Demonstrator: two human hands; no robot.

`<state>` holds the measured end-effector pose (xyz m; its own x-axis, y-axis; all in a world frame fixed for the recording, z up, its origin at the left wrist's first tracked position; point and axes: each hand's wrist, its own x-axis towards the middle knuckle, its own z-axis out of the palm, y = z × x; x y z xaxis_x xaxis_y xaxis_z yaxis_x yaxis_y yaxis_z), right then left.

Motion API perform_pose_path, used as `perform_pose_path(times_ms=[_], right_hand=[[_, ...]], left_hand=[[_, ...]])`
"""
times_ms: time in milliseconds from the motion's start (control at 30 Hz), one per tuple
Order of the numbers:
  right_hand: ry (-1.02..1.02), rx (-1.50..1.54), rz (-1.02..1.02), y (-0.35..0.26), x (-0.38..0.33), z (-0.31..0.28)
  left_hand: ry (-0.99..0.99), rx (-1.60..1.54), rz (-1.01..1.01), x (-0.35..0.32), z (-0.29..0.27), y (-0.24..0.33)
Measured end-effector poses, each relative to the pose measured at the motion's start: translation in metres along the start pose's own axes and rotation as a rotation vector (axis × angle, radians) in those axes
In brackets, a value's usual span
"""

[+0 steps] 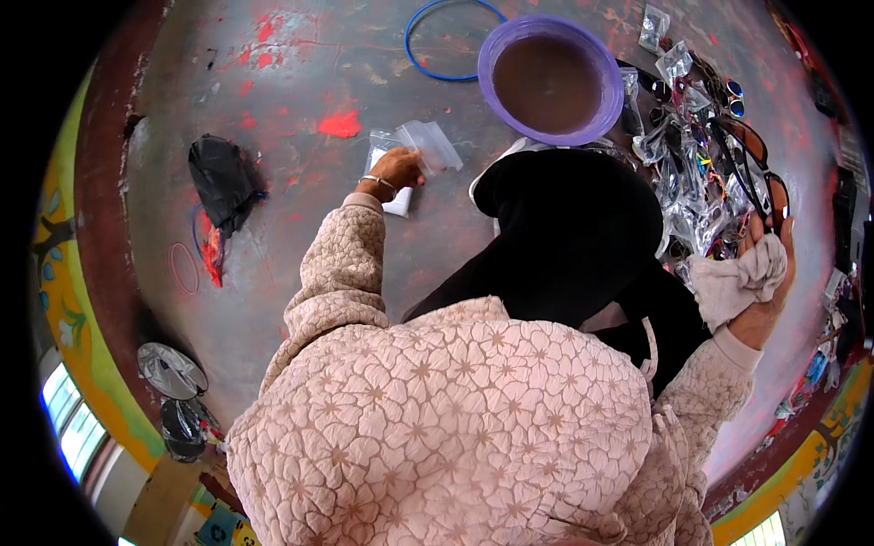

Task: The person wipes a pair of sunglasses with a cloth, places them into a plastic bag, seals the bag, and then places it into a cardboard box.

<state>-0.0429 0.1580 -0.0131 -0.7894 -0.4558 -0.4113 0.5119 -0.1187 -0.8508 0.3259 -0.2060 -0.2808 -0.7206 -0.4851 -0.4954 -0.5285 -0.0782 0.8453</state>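
Surface: grey, worn floor (300,227) with red paint blotches, the brightest red patch (340,125) just left of the clear bags. A dark reddish band edges the floor, and beyond it a yellow-green painted wall (64,300) with windows low at the lower left of the view.

Landmark: purple basin (551,77), round, at the top centre of the floor. Its inside looks dark and brownish; contents cannot be made out.

Relative to the basin:
- Blue ring (453,41) lies flat just to its left, close to the rim.
- Pile of sunglasses in clear wrappers (701,173) spreads to its right and below, loose on the floor, many pieces overlapping.
- Black bag (221,182) lies well to its left, crumpled, with a red and blue scrap beside its lower edge.
- Shiny silver lid-like discs (173,373) lie far below-left, near the wall.
- Black cloth (569,232) over the person's lap sits directly below it.

Hands:
- Left hand (393,171), below-left of the basin, fingers closed in a pinch on a small clear plastic bag (428,146); a white piece shows under the hand on the floor. A thin bangle is on the wrist.
- Right hand (765,273), below-right of the basin at the edge of the sunglasses pile, closed around a pale cloth (733,282) bunched in the palm; a pair of dark-framed glasses (756,182) rises just above the fingers, seemingly gripped with the cloth, though the contact itself is hidden.

Both sleeves are pink, quilted with a flower pattern.
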Motion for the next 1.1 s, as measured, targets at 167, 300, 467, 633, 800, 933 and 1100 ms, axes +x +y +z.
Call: perform_pose_path(times_ms=[167,300,467,633,800,933,1100], right_hand=[[-0.012,0.076,-0.028,-0.002,-0.026,0.025],[-0.035,0.141,-0.029,-0.014,-0.03,0.009],[-0.029,0.34,-0.271,-0.035,-0.026,-0.024],[0.197,0.379,-0.354,-0.039,-0.03,-0.073],[0.194,0.448,-0.348,-0.036,-0.031,-0.085],[0.231,0.445,-0.26,-0.031,-0.03,-0.081],[-0.171,0.319,-0.268,-0.037,-0.056,-0.062]], left_hand=[[-0.081,0.062,-0.024,-0.016,-0.02,0.032],[0.097,0.31,0.017,-0.008,-0.032,0.019],[0.435,0.22,-0.049,-0.039,-0.022,0.067],[0.499,0.485,-0.225,-0.002,-0.025,0.039],[0.507,0.633,-0.044,0.012,-0.068,-0.005],[0.41,1.337,0.447,-0.004,-0.095,0.046],[0.208,0.015,0.412,-0.082,-0.004,0.273]])
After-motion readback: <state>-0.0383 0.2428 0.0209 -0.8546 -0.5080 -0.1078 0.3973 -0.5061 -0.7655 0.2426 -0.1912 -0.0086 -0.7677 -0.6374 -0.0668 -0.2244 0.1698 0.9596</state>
